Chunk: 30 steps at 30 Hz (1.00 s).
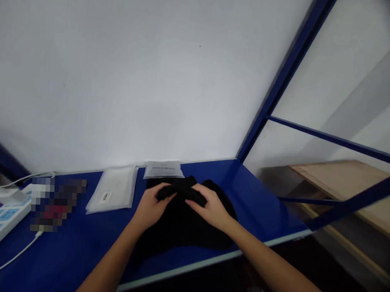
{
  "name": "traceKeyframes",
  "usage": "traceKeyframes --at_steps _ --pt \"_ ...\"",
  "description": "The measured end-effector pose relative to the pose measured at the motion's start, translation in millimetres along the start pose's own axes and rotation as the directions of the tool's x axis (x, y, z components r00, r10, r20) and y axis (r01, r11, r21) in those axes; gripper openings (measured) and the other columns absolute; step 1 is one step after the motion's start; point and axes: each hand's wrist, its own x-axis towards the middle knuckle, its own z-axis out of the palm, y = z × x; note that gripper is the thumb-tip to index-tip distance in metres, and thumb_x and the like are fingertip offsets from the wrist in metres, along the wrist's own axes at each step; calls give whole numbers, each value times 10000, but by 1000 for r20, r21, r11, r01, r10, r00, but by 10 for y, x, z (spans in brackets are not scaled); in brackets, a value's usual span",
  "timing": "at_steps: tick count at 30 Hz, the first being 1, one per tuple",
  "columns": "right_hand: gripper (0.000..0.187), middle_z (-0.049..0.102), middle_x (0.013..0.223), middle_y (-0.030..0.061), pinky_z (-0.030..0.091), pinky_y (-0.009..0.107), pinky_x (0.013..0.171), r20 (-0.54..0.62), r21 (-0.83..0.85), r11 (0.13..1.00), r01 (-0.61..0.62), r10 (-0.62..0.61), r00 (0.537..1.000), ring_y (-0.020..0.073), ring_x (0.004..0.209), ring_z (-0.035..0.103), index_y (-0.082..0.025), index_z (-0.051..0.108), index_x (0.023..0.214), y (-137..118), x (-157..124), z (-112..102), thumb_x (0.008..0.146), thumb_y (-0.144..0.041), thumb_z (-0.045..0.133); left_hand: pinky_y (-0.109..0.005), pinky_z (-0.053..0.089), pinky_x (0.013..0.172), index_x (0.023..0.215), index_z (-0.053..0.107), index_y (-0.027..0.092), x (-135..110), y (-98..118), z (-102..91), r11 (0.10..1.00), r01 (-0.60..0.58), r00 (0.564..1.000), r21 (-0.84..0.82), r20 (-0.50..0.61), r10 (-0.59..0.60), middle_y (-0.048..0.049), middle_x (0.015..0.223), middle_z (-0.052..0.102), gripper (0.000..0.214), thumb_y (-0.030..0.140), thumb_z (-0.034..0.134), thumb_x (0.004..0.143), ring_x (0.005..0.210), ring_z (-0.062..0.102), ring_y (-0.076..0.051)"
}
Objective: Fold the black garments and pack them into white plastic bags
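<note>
The left hand [152,205] and right hand [209,208] press flat, not pinching, on a soft black cloth [181,231] that looks light and easiest held by its top fold [181,192].

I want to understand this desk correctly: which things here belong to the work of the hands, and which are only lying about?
In the work: left hand, right hand, black fabric under them.
Lying about: ROCKBROS packet, translucent plastic bag, white power strip, blue table.

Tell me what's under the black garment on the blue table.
The black garment lies on the blue table, whose top shows around it. Anything beneath the garment is covered and cannot be seen. The left hand and right hand rest on top.
</note>
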Motion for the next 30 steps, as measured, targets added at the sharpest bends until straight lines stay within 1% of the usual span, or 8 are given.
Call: traceKeyframes --at_steps 4,8,12,16,21,24,27,30 --pt "94 679 1018 77 532 406 858 -244 -125 975 183 -209 947 233 961 646 -231 635 990 -28 354 -49 905 -239 598 -378 512 915 1036 705 218 326 73 -94 994 -113 975 12 -191 113 -50 1041 736 218 341 640 869 982 675 -230" --pt "231 673 1216 97 455 507 1035 -137 -258 903 343 -385 913 256 1199 593 -244 613 1105 27 260 -84 901 -152 560 -415 483 990 1104 675 238 241 -3 -175 958 -269 957 97 -84 278 -68 1149 706 233 240 569 897 1105 637 -233" --pt "306 716 1112 97 497 453 989 223 -247 931 268 -214 951 238 1064 661 -202 603 1165 89 -227 -48 866 -140 576 -458 445 1041 1134 644 242 -230 -250 -136 940 -273 954 205 184 237 -80 1195 691 313 154 554 847 1161 614 -245" --pt "234 722 993 61 531 340 849 425 -212 976 50 46 904 208 915 685 -200 631 1105 36 -586 -15 871 -195 630 -492 368 1108 1105 616 248 -615 -334 -29 940 -194 930 280 356 86 -47 1108 708 329 134 555 802 1104 636 -242" --pt "256 704 1046 41 528 318 828 305 -103 974 -202 224 925 194 928 679 -218 586 1144 90 -457 32 907 -295 647 -339 518 739 1057 528 237 -518 -273 89 963 83 967 257 215 -140 -9 835 672 161 232 455 914 780 677 -211" --pt "251 693 1057 44 526 349 879 150 -124 954 -272 289 945 207 980 668 -210 581 1120 239 -258 136 896 -279 668 -369 527 804 1158 464 225 -314 -356 163 954 148 982 262 76 -173 -46 962 669 256 214 476 902 888 688 -230" --pt "288 649 1149 92 528 396 909 57 -303 929 -211 239 969 235 1040 646 -190 584 1181 340 -164 244 901 -214 647 -415 516 937 1317 416 185 -169 -488 227 933 91 996 348 -27 -87 -113 1164 598 449 159 489 875 1073 644 -239" --pt "255 606 1253 131 502 456 961 119 -491 871 -12 80 990 273 1149 590 -194 628 1195 343 -210 275 944 -209 582 -435 496 1001 1378 453 192 -144 -561 248 882 -18 1000 470 -13 28 -154 1355 481 527 83 454 862 1164 596 -239"
